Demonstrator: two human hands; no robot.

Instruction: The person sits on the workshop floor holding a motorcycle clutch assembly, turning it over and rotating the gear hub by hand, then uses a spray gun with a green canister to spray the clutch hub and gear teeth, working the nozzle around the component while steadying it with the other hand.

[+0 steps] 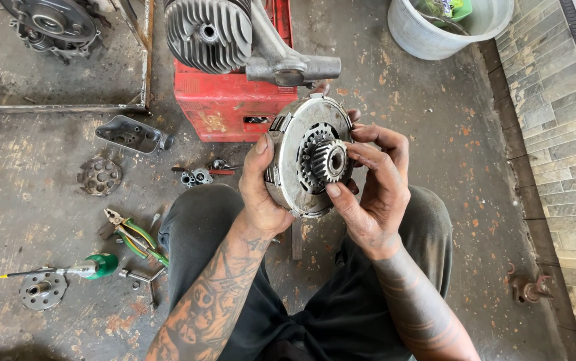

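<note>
- Round metal clutch drum (296, 175) held up above the lap, near the red box (224, 100).
- Left hand (261, 194) clamped on the left rim; right hand (375, 190) pinching the centre gear (330, 160).
- Probably heavy, stiff, greasy; best gripped by the rim, not the teeth.

Ahead of your knees, the red box-shaped case (231, 100) stands on the floor beneath the finned engine part; its front face carries a faded yellowish emblem (213, 122) at lower left and a small dark rectangular label (256, 120) to its right. You see no packages, signs or screens elsewhere.
</note>
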